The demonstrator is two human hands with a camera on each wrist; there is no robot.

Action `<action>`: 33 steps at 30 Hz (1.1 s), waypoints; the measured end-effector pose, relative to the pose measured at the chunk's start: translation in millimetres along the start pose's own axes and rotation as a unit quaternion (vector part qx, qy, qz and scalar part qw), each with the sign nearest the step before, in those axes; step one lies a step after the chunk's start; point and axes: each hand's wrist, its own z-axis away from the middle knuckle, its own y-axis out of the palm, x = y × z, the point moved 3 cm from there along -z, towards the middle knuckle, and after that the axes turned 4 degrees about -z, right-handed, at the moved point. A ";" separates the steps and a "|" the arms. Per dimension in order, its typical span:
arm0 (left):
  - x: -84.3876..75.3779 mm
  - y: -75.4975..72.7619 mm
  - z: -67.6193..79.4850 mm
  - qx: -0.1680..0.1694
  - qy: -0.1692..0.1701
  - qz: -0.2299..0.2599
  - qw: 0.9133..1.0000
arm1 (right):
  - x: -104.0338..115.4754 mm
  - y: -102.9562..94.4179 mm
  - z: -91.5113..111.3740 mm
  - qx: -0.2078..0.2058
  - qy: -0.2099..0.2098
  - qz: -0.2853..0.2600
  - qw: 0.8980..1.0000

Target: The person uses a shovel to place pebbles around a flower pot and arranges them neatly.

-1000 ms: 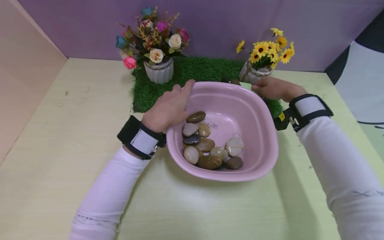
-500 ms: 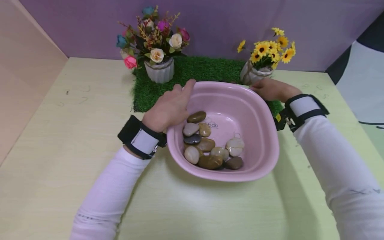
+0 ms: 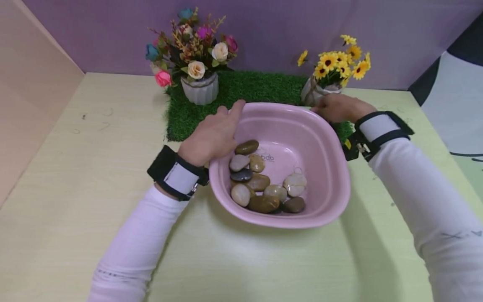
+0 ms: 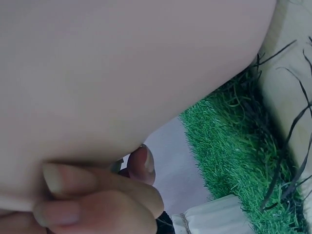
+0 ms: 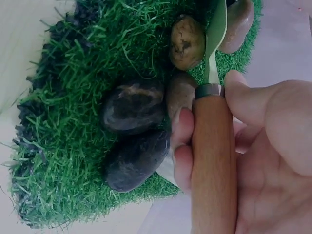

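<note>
My left hand (image 3: pixel 211 134) grips the left rim of a pink basin (image 3: pixel 332 176), which leans toward me. Wet pebbles (image 3: pixel 258 182) lie heaped along its lower left side. In the left wrist view, curled fingers (image 4: pixel 112 202) press against the basin's outer wall (image 4: pixel 122 68). Behind the far right rim, my right hand (image 3: pixel 341 108) holds a garden trowel (image 5: pixel 213 161) by its wooden handle. Its pale green blade (image 5: pixel 216 39) lies among stones on the grass mat, between a yellowish stone (image 5: pixel 187 43) and a brownish one (image 5: pixel 238 27); the basin hides most of this from the head view.
An artificial grass mat (image 3: pixel 260 86) lies behind the basin. A pot of mixed flowers (image 3: pixel 201 89) stands on its left, a pot of yellow flowers (image 3: pixel 311 92) on its right. Dark stones (image 5: pixel 134 105) rest on the grass. A purple wall (image 3: pixel 271 37) closes off the back.
My right hand has shifted slightly left behind the rim. The pale green blade, seen above the rim a second ago, is now almost wholly hidden in the head view. Basin and left hand stay put.
</note>
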 end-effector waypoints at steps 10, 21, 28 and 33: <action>0.1 -0.4 0.4 0.004 -0.003 0.003 1.000 | 9.7 -5.3 3.8 -0.012 0.028 0.059 0.998; -0.2 -1.2 -1.0 0.005 -0.005 -0.005 1.000 | 18.4 -7.7 6.0 -0.039 0.044 0.100 0.993; 0.0 -1.2 -0.5 0.006 -0.003 -0.003 1.000 | 28.7 -12.7 12.3 -0.113 0.042 0.138 0.983; -0.3 -1.8 0.5 0.004 0.000 -0.003 1.000 | 33.2 -19.0 21.3 -0.159 0.053 0.205 0.964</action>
